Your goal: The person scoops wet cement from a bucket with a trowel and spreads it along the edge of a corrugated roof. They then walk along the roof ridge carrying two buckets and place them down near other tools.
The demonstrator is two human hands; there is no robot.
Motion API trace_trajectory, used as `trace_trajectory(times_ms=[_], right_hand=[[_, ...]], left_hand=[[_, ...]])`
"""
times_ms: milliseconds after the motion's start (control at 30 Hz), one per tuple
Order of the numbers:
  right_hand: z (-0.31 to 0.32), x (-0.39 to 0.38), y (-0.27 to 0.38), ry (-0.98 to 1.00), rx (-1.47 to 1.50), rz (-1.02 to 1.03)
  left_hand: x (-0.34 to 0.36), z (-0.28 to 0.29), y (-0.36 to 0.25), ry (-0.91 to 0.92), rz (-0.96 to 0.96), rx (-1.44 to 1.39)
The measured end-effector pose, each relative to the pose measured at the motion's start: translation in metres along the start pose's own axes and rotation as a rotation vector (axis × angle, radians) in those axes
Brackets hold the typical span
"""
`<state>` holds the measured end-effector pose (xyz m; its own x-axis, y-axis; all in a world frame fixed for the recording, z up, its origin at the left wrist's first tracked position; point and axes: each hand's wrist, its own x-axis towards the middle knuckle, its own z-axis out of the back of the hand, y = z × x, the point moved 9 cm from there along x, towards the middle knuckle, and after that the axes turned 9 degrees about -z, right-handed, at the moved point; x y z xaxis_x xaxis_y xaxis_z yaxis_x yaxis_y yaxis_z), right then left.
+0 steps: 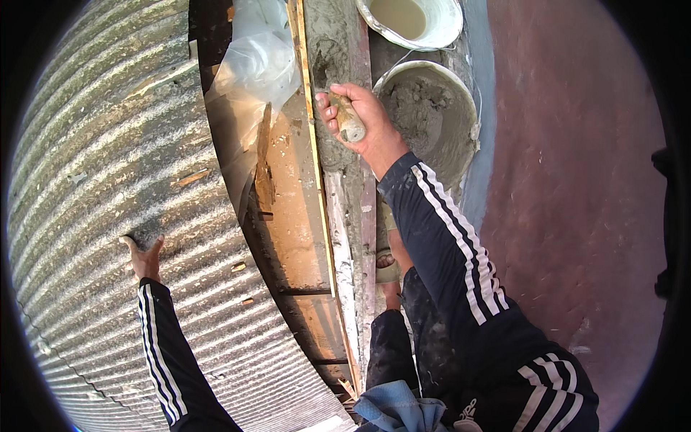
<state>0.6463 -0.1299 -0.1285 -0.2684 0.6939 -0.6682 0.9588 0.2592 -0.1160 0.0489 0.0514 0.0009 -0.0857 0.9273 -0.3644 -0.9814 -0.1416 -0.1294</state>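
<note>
The tool in use shows me only its handle point(351, 128), a stubby, rounded brown grip, smeared with dried grey, its worn butt pale and blunt. Whatever it is fixed to is hidden beneath the fist, so I can't tell its shape.

The right hand point(369, 121) is clamped around that handle, fingers curled over and thumb laid along the top. Its arm, in a dark sleeve with white stripes, reaches forward and slants inward from the right. The left hand point(147, 258) is well apart, out on the weathered grey corrugated sheet point(86, 144), thumb and fingers spread with nothing gripped between them; it seems to rest on the ridges.

The handle lies inside the right fist, its butt poking out on the near side, toward the person. It sits over the strip of wet grey mortar point(335, 43), just right of a thin yellowish wooden batten point(311, 108). Near the right wrist stands a white round bucket point(476, 137) of thick grey mortar, with a second white bucket point(450, 18) of murky liquid beyond.
</note>
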Motion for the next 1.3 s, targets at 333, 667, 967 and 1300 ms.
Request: trace_trajectory(times_ms=[333,667,967,1300], right_hand=[[-0.011,0.016,-0.008,-0.173,-0.091,0.147],[0.048,0.041,-0.013,-0.712,-0.538,0.386],[0.045,-0.032,-0.048,-0.692,-0.948,0.611],[0.056,-0.138,-0.129,-0.567,-0.765,0.208]], left_hand=[[0.004,-0.004,0.014,-0.011,0.007,-0.049],[0.015,-0.009,0.024,-0.003,-0.046,-0.075],[0.004,-0.005,0.009,0.049,0.008,-0.046],[0.006,-0.002,0.008,0.030,0.076,0.183]])
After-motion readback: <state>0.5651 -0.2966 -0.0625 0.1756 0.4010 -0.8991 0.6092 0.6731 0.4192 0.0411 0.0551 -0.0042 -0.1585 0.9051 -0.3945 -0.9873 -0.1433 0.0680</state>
